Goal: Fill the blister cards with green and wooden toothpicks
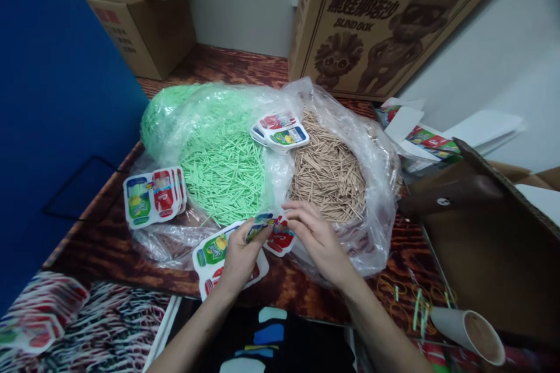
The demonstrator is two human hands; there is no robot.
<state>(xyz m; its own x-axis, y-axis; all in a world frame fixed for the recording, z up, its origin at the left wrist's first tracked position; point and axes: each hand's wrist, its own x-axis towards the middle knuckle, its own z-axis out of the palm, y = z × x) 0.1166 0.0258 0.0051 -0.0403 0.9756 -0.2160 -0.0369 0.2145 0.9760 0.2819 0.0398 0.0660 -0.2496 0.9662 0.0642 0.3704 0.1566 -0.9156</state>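
Observation:
My left hand (240,253) and my right hand (315,237) meet over the table's near edge, both pinched on a small printed packet (275,232) with red and green bottle pictures. Under my left hand lies another flat packet (210,252). Just beyond the hands sit two clear plastic bags: one of green sticks (223,163) on the left, one of tan wooden sticks (328,175) on the right. A few packets (280,130) rest on top where the bags meet.
A stack of packets (153,195) lies left of the green bag. Cardboard boxes (376,17) stand behind, an open brown box (490,245) to the right, a paper cup (470,332) near it, and rubber bands (406,297) on the table. A blue panel (56,99) is on the left.

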